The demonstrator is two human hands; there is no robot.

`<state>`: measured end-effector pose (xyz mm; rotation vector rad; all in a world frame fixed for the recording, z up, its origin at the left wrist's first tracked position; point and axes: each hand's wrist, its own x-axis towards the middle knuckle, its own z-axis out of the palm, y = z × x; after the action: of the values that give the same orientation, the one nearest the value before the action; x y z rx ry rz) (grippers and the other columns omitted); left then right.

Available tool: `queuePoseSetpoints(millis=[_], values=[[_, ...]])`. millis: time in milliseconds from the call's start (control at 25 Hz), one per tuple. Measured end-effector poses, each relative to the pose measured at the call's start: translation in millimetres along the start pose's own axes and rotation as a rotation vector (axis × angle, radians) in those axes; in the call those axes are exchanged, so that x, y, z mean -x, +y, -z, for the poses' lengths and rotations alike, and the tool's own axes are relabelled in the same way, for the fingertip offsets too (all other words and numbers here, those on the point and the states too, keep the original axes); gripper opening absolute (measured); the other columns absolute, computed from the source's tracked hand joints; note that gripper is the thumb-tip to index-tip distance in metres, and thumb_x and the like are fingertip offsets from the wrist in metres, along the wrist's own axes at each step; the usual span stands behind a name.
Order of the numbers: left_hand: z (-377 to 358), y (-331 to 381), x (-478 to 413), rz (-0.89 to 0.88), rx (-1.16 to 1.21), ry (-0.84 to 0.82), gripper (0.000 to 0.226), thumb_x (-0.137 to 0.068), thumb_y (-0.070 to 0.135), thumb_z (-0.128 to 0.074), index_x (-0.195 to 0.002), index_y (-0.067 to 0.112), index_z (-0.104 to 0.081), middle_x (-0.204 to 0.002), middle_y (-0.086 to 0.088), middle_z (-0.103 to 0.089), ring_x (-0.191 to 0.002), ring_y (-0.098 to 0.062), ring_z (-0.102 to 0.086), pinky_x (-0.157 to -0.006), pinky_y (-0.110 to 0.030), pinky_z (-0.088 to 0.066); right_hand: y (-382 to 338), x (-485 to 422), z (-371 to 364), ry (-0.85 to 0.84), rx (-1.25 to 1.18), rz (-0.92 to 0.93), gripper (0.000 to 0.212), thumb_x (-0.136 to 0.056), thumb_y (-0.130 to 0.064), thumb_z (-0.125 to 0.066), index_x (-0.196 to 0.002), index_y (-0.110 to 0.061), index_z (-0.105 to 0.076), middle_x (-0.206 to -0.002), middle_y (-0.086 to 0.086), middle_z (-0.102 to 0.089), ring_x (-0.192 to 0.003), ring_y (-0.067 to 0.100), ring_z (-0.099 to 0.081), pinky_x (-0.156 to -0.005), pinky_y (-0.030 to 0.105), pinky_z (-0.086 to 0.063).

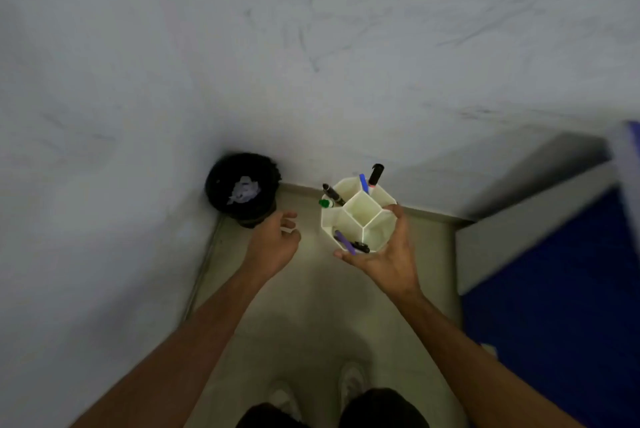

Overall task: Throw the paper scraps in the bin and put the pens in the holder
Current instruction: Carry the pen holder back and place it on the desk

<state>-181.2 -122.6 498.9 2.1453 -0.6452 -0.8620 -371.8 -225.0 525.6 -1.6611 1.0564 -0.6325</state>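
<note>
Above beige floor, right hand (382, 256) fingers (394, 211) clasp the pen holder (360, 216); left hand (273, 244) loose.

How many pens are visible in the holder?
6: black marker and blue pen at the far side, black and green at the left, purple and black at the near side. Others may be hidden.

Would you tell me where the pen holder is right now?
In the head view, the white pen holder sits right of centre, held up in the right hand, with the black bin to its left.
</note>
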Motion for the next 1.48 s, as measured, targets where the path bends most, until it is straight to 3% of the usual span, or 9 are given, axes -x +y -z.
queuePoseSetpoints(millis=[160, 320, 480, 720, 960, 1240, 1480], values=[[20, 117, 59, -0.173, -0.029, -0.082, 0.030, -0.082, 0.008, -0.062, -0.107, 0.023, -0.065, -0.099, 0.003, -0.068, -0.073, -0.007, -0.063, -0.071, -0.025, -0.053, -104, 43, 98, 0.254, -0.060, 0.006, 0.089, -0.051, -0.014, -0.097, -0.120, -0.024, -0.042, -0.117, -0.010, -0.054, -0.103, -0.009, -0.058, -0.067, 0.008, -0.052], [-5, 221, 100, -0.361, -0.039, -0.204, 0.027, -0.084, 0.009, -0.064, -0.104, 0.027, -0.063, -0.100, 0.001, -0.069, -0.076, -0.007, -0.064, -0.069, -0.022, -0.050, -146, 77, 206, 0.532, -0.043, 0.024, 0.098, -0.048, -0.027, -0.097, -0.128, -0.031, -0.041, -0.124, -0.007, -0.053, -0.110, 0.007, -0.060, -0.073, 0.020, -0.058], [-58, 294, 126, -0.474, -0.057, -0.277, 0.027, -0.085, 0.012, -0.067, -0.109, 0.024, -0.065, -0.100, 0.003, -0.068, -0.079, -0.010, -0.065, -0.067, -0.021, -0.046, -136, 105, 307, 0.768, 0.003, -0.018, 0.101, -0.047, -0.041, -0.096, -0.128, -0.035, -0.036, -0.125, -0.011, -0.052, -0.113, 0.009, -0.058, -0.080, 0.027, -0.060], [-155, 366, 170, -0.531, -0.097, -0.404, 0.029, -0.087, 0.013, -0.067, -0.115, 0.021, -0.064, -0.107, -0.003, -0.069, -0.090, -0.025, -0.067, -0.088, -0.046, -0.055, -66, 150, 448, 1.006, 0.034, -0.197, 0.100, -0.047, -0.044, -0.094, -0.127, -0.028, -0.035, -0.126, -0.006, -0.046, -0.113, 0.012, -0.054, -0.083, 0.026, -0.057], [-237, 406, 206, -0.569, -0.133, -0.450, 0.026, -0.090, 0.016, -0.063, -0.115, 0.021, -0.064, -0.108, 0.000, -0.067, -0.098, -0.020, -0.065, -0.087, -0.047, -0.056, 15, 180, 562, 1.059, 0.078, -0.354, 0.104, -0.045, -0.039, -0.095, -0.130, -0.024, -0.036, -0.129, -0.003, -0.041, -0.119, 0.017, -0.049, -0.095, 0.038, -0.054], [-281, 424, 224, -0.543, -0.178, -0.457, 0.024, -0.090, 0.013, -0.065, -0.112, 0.021, -0.064, -0.108, 0.000, -0.067, -0.098, -0.020, -0.065, -0.089, -0.046, -0.055, 50, 187, 620, 0.987, 0.094, -0.325, 0.103, -0.051, -0.032, -0.096, -0.134, -0.020, -0.037, -0.134, 0.000, -0.043, -0.117, 0.012, -0.045, -0.088, 0.022, -0.045], [-291, 424, 239, -0.519, -0.197, -0.448, 0.025, -0.090, 0.014, -0.064, -0.114, 0.022, -0.064, -0.109, 0.001, -0.066, -0.097, -0.020, -0.065, -0.087, -0.046, -0.056, 61, 183, 622, 0.928, 0.105, -0.313, 0.103, -0.050, -0.036, -0.095, -0.133, -0.023, -0.037, -0.133, -0.002, -0.043, -0.119, 0.014, -0.046, -0.093, 0.025, -0.047]])
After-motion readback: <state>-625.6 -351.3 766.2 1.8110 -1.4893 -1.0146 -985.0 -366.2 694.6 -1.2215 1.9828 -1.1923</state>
